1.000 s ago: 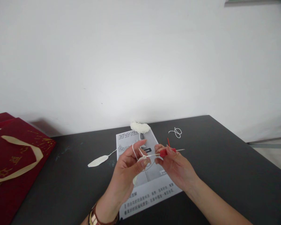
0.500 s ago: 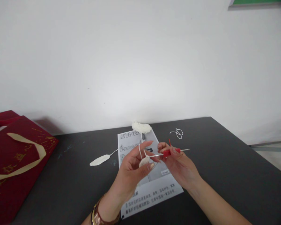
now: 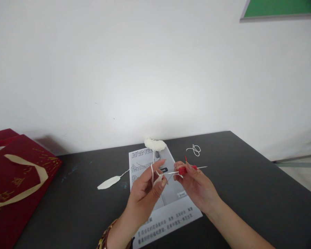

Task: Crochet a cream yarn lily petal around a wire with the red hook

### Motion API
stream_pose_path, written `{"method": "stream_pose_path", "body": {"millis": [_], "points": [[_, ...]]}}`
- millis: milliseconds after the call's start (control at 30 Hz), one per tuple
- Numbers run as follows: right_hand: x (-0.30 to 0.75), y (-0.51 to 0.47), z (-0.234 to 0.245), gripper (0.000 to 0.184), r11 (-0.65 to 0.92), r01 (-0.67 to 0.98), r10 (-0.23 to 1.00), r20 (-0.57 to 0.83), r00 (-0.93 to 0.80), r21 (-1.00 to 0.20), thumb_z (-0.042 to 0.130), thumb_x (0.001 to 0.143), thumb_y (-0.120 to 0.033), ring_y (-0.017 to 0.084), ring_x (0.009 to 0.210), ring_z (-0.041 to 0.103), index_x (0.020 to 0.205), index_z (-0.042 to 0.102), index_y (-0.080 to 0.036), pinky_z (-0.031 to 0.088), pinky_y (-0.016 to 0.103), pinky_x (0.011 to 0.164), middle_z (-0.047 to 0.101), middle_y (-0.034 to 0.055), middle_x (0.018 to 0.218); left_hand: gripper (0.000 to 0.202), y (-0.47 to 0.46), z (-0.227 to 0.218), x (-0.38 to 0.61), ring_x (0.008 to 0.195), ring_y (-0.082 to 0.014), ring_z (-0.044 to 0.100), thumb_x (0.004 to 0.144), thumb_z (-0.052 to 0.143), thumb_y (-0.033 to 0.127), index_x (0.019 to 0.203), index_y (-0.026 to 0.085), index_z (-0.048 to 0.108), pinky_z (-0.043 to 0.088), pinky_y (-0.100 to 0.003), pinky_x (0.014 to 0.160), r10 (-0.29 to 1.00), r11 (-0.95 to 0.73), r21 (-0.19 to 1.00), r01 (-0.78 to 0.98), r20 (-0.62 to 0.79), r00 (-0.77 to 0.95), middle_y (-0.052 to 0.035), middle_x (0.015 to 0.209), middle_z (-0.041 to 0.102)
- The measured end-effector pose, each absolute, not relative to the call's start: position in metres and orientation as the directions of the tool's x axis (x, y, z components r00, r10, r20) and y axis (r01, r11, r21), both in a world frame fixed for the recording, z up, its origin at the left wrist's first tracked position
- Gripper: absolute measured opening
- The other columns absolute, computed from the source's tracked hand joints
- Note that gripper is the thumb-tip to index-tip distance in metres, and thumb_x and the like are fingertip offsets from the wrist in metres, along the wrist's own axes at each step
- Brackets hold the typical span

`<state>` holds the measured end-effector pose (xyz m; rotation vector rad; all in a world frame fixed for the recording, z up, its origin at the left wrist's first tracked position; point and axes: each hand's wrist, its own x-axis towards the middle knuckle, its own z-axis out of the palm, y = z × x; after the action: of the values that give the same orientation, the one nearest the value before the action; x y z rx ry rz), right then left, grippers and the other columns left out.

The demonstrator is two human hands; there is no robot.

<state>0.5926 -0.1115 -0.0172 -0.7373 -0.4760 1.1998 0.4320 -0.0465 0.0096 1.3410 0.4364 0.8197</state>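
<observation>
White crochet work (image 3: 159, 179) is pinched above the printed sheet (image 3: 171, 215) by our left hand (image 3: 144, 194), yarn (image 3: 152, 170) looped over one finger. Our right hand (image 3: 197, 184) grips the red-handled hook (image 3: 182, 170), its metal tip at the work. We see a skein (image 3: 155, 144) at the sheet's far edge and a leaf-shaped piece (image 3: 109, 182) left of the sheet.
</observation>
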Motion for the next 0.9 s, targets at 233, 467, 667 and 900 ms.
{"method": "stream_pose_path", "body": {"millis": [233,467,667,900], "points": [[0.595,-0.111,-0.016,0.017,0.116,-0.762,0.959,-0.128,0.253,-0.637,0.072,0.074,-0.034,0.013,0.071,0.051,0.068,0.072,-0.018,0.045,0.027,0.067,0.057,0.0017,0.080,0.036,-0.038,0.010,0.424,0.062,-0.0115,0.053,0.087,0.057,0.023,0.121,0.031,0.062,0.045,-0.029,0.061,0.652,0.071,0.969,-0.238,0.135,0.746,-0.0034,0.088,0.059],[0.600,-0.114,-0.011,0.022,0.155,-0.672,0.958,-0.057,0.282,-0.724,0.068,0.078,-0.031,0.011,0.065,0.048,0.065,0.071,-0.015,0.041,0.025,0.062,0.053,0.0006,0.075,0.038,-0.037,0.008,0.425,0.056,-0.0093,0.054,0.083,0.061,0.021,0.119,0.034,0.063,0.047,-0.025,0.057,0.663,-0.013,0.981,-0.192,0.152,0.733,0.0002,0.081,0.056],[0.605,-0.120,-0.004,0.024,0.266,-0.367,0.925,0.128,0.359,-0.891,0.061,0.085,-0.031,0.012,0.067,0.050,0.070,0.073,-0.016,0.038,0.026,0.063,0.058,0.0017,0.074,0.039,-0.039,0.005,0.428,0.075,-0.0130,0.056,0.083,0.061,0.023,0.121,0.029,0.062,0.047,-0.024,0.070,0.745,-0.188,0.982,-0.033,0.164,0.647,-0.0019,0.088,0.061],[0.613,-0.127,-0.004,0.026,0.297,-0.171,0.903,0.219,0.369,-0.939,0.055,0.089,-0.029,0.013,0.059,0.051,0.073,0.072,-0.016,0.037,0.027,0.055,0.062,0.0031,0.063,0.040,-0.041,0.005,0.427,0.091,-0.0156,0.056,0.085,0.058,0.022,0.125,0.027,0.058,0.043,-0.027,0.086,0.768,-0.314,0.950,-0.007,0.258,0.586,-0.0023,0.093,0.062]]}}
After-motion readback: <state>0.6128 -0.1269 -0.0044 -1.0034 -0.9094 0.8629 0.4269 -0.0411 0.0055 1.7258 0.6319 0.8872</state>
